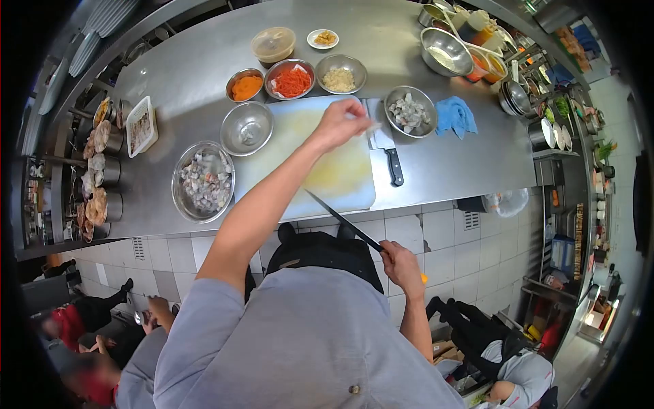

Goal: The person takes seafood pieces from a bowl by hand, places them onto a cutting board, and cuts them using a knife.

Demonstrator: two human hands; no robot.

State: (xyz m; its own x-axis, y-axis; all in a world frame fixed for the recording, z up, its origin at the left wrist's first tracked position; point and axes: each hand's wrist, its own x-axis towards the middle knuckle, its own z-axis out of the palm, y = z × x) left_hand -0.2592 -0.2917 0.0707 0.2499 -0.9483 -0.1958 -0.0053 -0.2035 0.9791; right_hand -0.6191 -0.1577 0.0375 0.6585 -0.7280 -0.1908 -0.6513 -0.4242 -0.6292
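My left hand (340,124) is over the upper right of the white cutting board (272,167), its fingers pinched round a small pale piece, blurred, that looks like raw shrimp (373,127). Just right of it stands a steel bowl of cut raw shrimp (410,112). My right hand (402,264) grips the handle of a long knife (343,221), low in front of the table edge; the blade points up-left, its tip near the board's front edge. A wide cleaver with a black handle (394,168) lies at the board's right side. Yellowish stains mark the board.
Left of the board are a larger bowl of shrimp (203,180) and a steel bowl (246,129). Bowls of orange slices (246,87), red strips (291,81) and pale chopped bits (338,79) line the back. A blue cloth (455,116) lies right. Other people are nearby.
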